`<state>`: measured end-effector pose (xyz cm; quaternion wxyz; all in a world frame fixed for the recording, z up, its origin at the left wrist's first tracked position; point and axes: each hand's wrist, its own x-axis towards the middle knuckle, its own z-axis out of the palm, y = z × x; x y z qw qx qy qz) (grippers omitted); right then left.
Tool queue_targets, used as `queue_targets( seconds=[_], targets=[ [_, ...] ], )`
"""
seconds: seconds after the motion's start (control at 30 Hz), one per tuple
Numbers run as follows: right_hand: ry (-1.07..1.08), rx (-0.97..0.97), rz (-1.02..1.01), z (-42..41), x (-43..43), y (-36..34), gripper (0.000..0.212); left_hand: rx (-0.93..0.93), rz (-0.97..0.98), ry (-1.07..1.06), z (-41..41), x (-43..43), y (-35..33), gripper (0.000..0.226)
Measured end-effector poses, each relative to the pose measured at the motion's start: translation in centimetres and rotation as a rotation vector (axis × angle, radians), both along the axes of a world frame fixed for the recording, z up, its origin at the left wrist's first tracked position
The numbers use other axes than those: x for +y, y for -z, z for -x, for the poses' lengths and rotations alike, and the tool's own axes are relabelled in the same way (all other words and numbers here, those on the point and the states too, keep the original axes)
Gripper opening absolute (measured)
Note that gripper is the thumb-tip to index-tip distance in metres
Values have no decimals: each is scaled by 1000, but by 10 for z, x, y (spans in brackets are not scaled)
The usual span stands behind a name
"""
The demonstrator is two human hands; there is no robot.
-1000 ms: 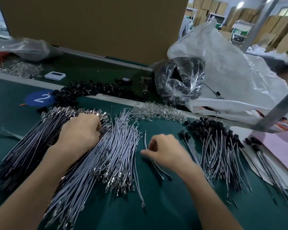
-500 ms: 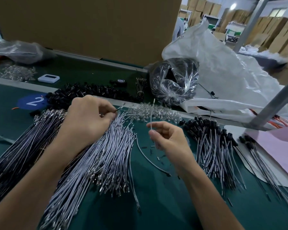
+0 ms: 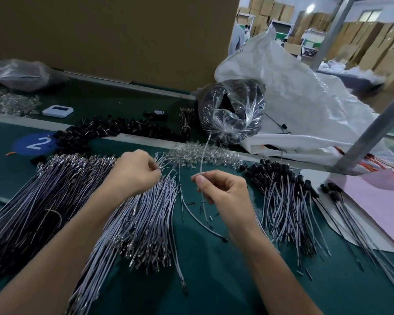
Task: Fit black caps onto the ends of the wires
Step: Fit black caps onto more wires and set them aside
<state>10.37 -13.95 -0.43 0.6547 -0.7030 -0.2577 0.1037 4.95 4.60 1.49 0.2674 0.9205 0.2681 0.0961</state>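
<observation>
**A:** Where does everything lie?

**B:** On the green table [image 3: 214, 283], the big spread of bare wires [image 3: 134, 223] runs under the left hand [image 3: 134, 171] and back along its forearm. The capped wires [image 3: 280, 196] fan out just off the outer side of the right hand [image 3: 223, 189]. The black caps [image 3: 114, 127] are heaped beyond the left hand, apart from it.

**A:** And the hands?

**B:** The left hand's fingers curl round the far ends of the bare wires, pinching a few. The right hand pinches a single wire [image 3: 202, 159] between thumb and forefinger. One end stands up beyond the hand and the rest hangs below it toward the table. Its tip looks bare.

**A:** So the step is?

**B:** I'd judge it's getting one wire ready for a cap. The grip sits well down the wire, so I'd slide it nearer the tip. Thin wire will likely buckle when pushed. The left hand should let go of the pile, fetch one cap, line it up straight and press until it seats. Then lay the wire with the capped ones so the piles don't mix.
</observation>
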Motion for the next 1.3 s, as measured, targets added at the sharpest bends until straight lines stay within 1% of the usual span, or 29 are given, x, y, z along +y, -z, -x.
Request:
queue_targets(
  seconds=[0.07, 0.1, 0.13, 0.17, 0.2, 0.23, 0.27, 0.37, 0.4, 0.47, 0.57, 0.63, 0.73, 0.83, 0.9, 0.97, 1.03, 1.07, 1.17, 1.2, 1.23, 1.3],
  targets=[
    [21, -20, 33, -1, 1, 3, 7, -55, 119, -14, 3, 6, 2, 20],
    [30, -42, 45, -2, 2, 4, 6, -131, 230, -21, 6, 8, 1, 17],
    [39, -85, 50, -1, 2, 5, 6, -212, 380, -14, 9, 8, -1, 14],
    [53, -164, 49, 0, 2, 6, 7, -271, 547, 13, 12, 6, -5, 12],
    [75, -282, 42, 0, 2, 6, 9, -305, 711, 48, 14, 3, -9, 12],
    [100, -428, 26, 1, 2, 6, 11, -319, 838, 71, 14, -1, -12, 11],
    [117, -580, 4, 2, 2, 6, 12, -321, 903, 78, 13, -5, -14, 11],
    [150, -960, -61, 5, 3, 7, 9, -300, 952, 78, 8, -21, -13, 10],
    [159, -1045, -69, 5, 3, 7, 8, -281, 983, 96, 6, -26, -10, 11],
    [153, -1150, -70, 6, 4, 9, 11, -231, 1032, 133, 4, -34, -5, 14],
    [97, -1219, -67, 5, 2, 11, 13, -174, 1102, 192, 1, -41, -3, 23],
    [65, -1232, -55, 5, 2, 12, 11, -132, 1122, 223, 0, -43, -3, 15],
    [24, -1175, -44, 6, 2, 11, 12, -103, 1122, 234, -3, -43, 2, 41],
    [1, -1145, -8, 6, 2, 8, 10, -50, 1159, 236, -6, -44, 6, 50],
    [31, -1085, -37, 7, 1, 8, 8, -5, 1084, 254, -8, -41, 4, 51],
    [137, -964, -98, 6, -1, 7, 7, 46, 892, 263, -12, -32, -2, 43],
    [264, -845, -138, 2, -5, 7, 7, 23, 640, 189, -23, -11, -7, 35],
    [311, -819, -132, -2, -6, 7, 6, -12, 498, 134, -33, 3, -8, 31],
    [402, -830, -27, -10, -8, 9, 12, -84, 5, -19, -68, 50, -11, 21],
    [408, -834, 4, -12, -7, 11, 14, -80, -102, -40, -80, 64, -9, 21],
    [404, -836, 29, -13, -7, 13, 15, -50, -170, -26, -92, 76, -7, 28],
    [388, -837, 67, -13, -5, 17, 17, 67, -227, 72, -111, 94, 2, 44]
  ],
)
